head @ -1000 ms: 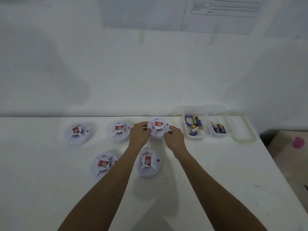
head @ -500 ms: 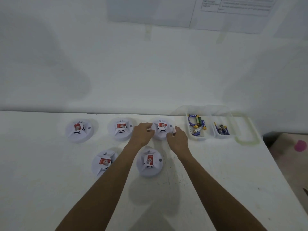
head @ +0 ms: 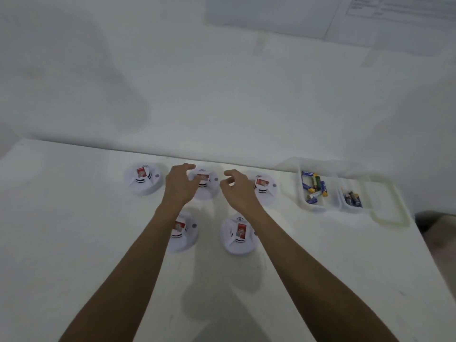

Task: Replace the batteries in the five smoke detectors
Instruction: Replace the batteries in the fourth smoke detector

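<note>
Five round white smoke detectors with red labels lie on the white table: back left [head: 143, 180], back middle [head: 209, 187], back right [head: 265, 191], front left [head: 183, 234] and front right [head: 238, 234]. My left hand [head: 181, 185] reaches over the left side of the back middle detector with its fingers spread and loosely bent, partly hiding it. My right hand [head: 235, 188] hovers between the back middle and back right detectors, fingers loosely curled and holding nothing. My left forearm covers part of the front left detector.
Two clear plastic containers with loose batteries stand at the back right, a larger one [head: 302, 193] and a smaller one [head: 341, 201]. A clear lid [head: 387, 213] lies beside them. The wall runs right behind the table, and the table's right edge [head: 424, 255] is close.
Both hands have let go of the back right detector and moved left to the back middle one. The view has shifted as well.
</note>
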